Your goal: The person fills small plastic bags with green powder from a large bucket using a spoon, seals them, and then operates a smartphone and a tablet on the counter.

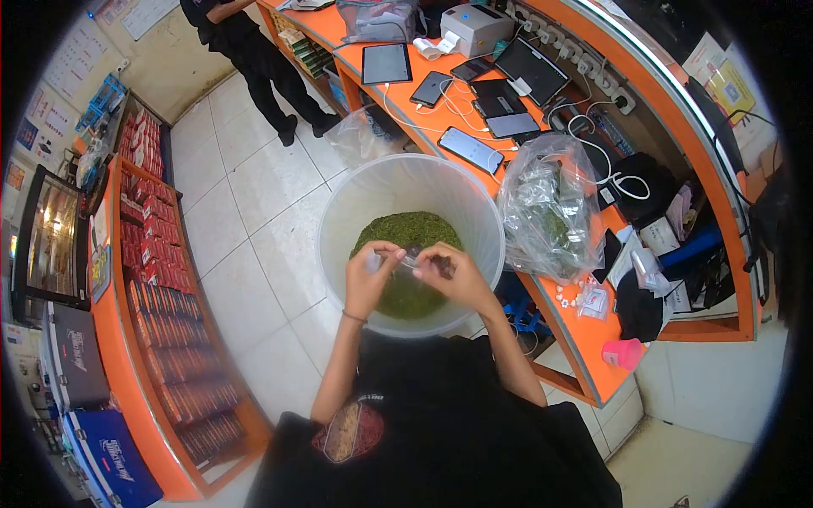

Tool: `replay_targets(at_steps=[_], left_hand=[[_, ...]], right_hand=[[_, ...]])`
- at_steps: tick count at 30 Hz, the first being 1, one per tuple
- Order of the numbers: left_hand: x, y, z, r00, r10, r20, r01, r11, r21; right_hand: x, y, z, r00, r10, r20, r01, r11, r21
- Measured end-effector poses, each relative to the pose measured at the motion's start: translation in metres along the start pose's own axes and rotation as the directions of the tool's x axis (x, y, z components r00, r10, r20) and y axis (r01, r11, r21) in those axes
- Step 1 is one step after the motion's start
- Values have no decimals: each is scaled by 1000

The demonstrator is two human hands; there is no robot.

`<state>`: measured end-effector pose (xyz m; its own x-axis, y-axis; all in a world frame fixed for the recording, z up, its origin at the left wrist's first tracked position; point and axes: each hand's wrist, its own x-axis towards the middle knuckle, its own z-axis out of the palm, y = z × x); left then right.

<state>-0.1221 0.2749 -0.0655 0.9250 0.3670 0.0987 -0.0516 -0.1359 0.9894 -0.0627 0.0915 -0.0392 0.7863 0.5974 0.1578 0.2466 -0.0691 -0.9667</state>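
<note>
Over a large translucent plastic tub [330, 203], my left hand [373, 273] and my right hand [456, 278] meet, both closed in a pinch. Between their fingertips is a small clear plastic bag [410, 260], its outline partly hidden by the fingers. Something dark shows by my right fingers, too small to name. Below the hands, a heap of chopped dry green leaves [408, 227] fills the bottom of the tub.
To the right, an orange counter [542, 298] holds a big clear bag of green leaves [550, 212], phones, a tablet [386, 64], a printer [476, 32] and a pink cup [622, 354]. Shelves of red packs [157, 229] stand left. A person in dark clothes [262, 68] stands at the back.
</note>
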Motion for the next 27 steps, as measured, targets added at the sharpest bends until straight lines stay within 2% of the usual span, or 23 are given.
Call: replay_targets(at_steps=[1,5,7,8,10,11,12,13,14,17,18,20,22,23,26,27], left_hand=[[0,-1,2,998,-45,-42,43,998,-53],[-1,5,6,996,-68,-57,55,980,-193],[-3,16,6,990,-134,53,143,961,-238],[-5,18,6,990,-133,51,142,961,-236],[-7,20,7,961,-271,57,277,927,-255],[-8,18,8,961,-271,59,277,926,-255],[-8,14,9,976,-209,62,218,938,-269],[-9,10,10,987,-145,64,157,946,-282],[-9,7,12,987,-145,67,158,947,-281],[-9,7,12,992,-117,43,124,957,-263],[-10,14,11,990,-139,34,143,964,-226],[-11,16,12,987,-160,33,163,968,-191],[-11,14,11,992,-11,126,18,998,-57],[-10,15,11,991,-9,136,17,998,-61],[-8,10,1,998,-49,26,47,996,70],[-3,5,-6,998,-47,39,44,997,68]], right_hand=[[-1,-7,1,998,-53,-14,52,997,-59],[-5,2,5,994,-67,-87,58,994,-95],[-5,4,7,983,74,-167,-33,971,236],[-5,1,6,978,114,-175,-59,955,292],[-5,5,6,982,105,-158,-54,953,298],[-6,8,6,985,97,-144,-49,952,303],[-6,11,7,984,99,-147,-50,952,303],[-4,14,11,984,37,-175,2,976,219],[-3,15,13,980,-27,-196,54,990,132],[-3,-2,12,984,28,-178,-8,993,116],[-3,-4,12,984,27,-179,-7,993,116],[-3,-6,13,990,3,-144,-5,1000,-11],[-4,-5,16,985,-14,-174,13,1000,-7],[-3,-4,18,980,-36,-196,37,999,-2],[-6,4,20,973,-29,-228,31,1000,4],[-8,5,20,970,-16,-241,20,1000,13]])
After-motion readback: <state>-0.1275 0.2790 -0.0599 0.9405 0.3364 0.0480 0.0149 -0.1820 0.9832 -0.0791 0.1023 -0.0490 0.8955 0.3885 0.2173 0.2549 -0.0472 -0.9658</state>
